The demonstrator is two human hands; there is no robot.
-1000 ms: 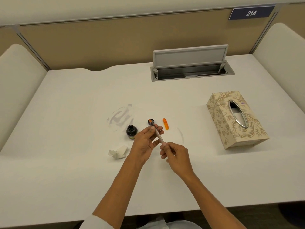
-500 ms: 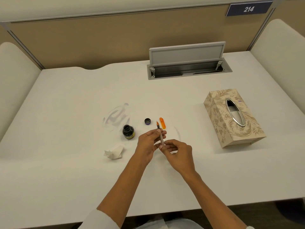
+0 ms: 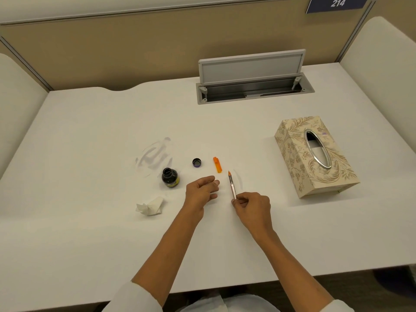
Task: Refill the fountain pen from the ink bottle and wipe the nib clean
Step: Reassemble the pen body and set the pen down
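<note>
A white desk (image 3: pixel 90 233) is standing against a beige partition wall (image 3: pixel 135 48), which is carrying a dark number plate (image 3: pixel 337 4) reading 214.

Ink bottle (image 3: pixel 170 177) standing on the table (image 3: pixel 90 233), its cap (image 3: pixel 196 162) behind and right of it, pen cap (image 3: pixel 217 164) further right, crumpled tissue (image 3: pixel 149 206) in front-left of the bottle, tissue box (image 3: pixel 315 155) far right.

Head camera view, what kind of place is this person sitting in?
Probably a numbered study carrel or library desk: tan partition panels wall in the white desk, a plate reading 214 hangs above, and a flip-up cable hatch is set in the desktop.
</note>
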